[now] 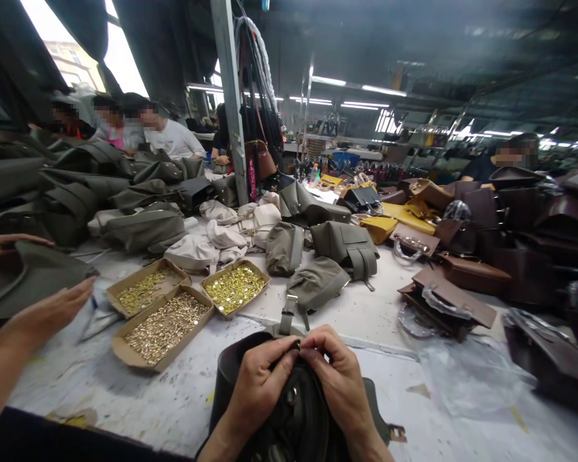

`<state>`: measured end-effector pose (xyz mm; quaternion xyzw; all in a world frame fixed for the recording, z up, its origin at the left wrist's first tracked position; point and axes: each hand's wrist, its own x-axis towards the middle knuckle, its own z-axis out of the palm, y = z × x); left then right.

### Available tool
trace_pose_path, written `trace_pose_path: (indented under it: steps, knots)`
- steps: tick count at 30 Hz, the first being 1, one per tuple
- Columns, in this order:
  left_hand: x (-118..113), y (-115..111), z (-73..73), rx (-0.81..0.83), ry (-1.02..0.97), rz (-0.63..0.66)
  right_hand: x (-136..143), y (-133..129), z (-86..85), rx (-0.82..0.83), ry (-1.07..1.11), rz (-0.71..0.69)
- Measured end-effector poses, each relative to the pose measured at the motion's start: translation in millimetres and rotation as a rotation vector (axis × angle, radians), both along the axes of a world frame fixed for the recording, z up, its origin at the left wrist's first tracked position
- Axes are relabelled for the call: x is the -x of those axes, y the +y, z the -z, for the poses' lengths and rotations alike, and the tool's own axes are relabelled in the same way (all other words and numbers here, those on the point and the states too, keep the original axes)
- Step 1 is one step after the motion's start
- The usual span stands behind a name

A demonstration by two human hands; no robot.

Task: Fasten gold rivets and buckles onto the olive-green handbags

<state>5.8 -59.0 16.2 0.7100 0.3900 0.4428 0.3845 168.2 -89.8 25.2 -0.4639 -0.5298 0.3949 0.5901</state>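
Note:
A dark olive bag (301, 420) sits at the table's near edge between my two hands. My left hand (264, 372) is closed on its upper edge, thumb and fingers pinching the material. Close beside it, my right hand (334, 375) pinches the same edge, fingertips almost meeting the left ones. A small dark bit shows between the fingertips, too small to name. To the bag's right, a flap or strap end with a metal buckle (397, 433) sticks out. Just beyond my hands lies a grey-olive bag (313, 282) with a strap hanging toward me.
Cardboard trays of small metal fittings (166, 330) stand left of my hands. Another person's hand (67, 305) holds an olive bag (33, 279) at far left. Brown handbags (455, 298) and clear plastic (467, 375) lie right. Olive bags pile up behind; a metal post (230, 96) rises there.

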Motion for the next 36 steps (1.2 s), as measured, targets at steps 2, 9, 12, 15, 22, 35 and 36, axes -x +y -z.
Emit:
trace_pose_path:
  steps: [2, 9, 12, 15, 22, 35, 36]
  knots:
    - [-0.6, 0.2, 0.4, -0.014, 0.000, 0.006, -0.4, 0.0, 1.4, 0.014, 0.007, 0.008]
    - [0.5, -0.1, 0.4, -0.072, -0.005, 0.009, 0.7, 0.2, 2.0, 0.035, 0.024, 0.012]
    - [1.3, 0.0, 2.9, -0.100, -0.001, 0.006, 1.2, -0.3, 0.5, 0.045, 0.017, 0.013]
    - [1.9, 0.7, 6.2, -0.113, 0.010, 0.013, 0.7, -0.9, -0.9, 0.055, 0.015, 0.015]
    - [2.2, 0.8, 11.5, -0.223, 0.059, 0.008, -0.1, -1.8, -0.8, 0.053, -0.019, 0.029]
    - [3.1, -7.5, -4.2, -0.395, 0.244, 0.080, -3.5, -3.0, 5.1, -0.247, -0.264, 0.141]
    - [4.7, -9.3, -7.3, -0.374, 0.253, 0.109, -3.6, -5.1, 6.5, -0.291, -0.317, 0.169]
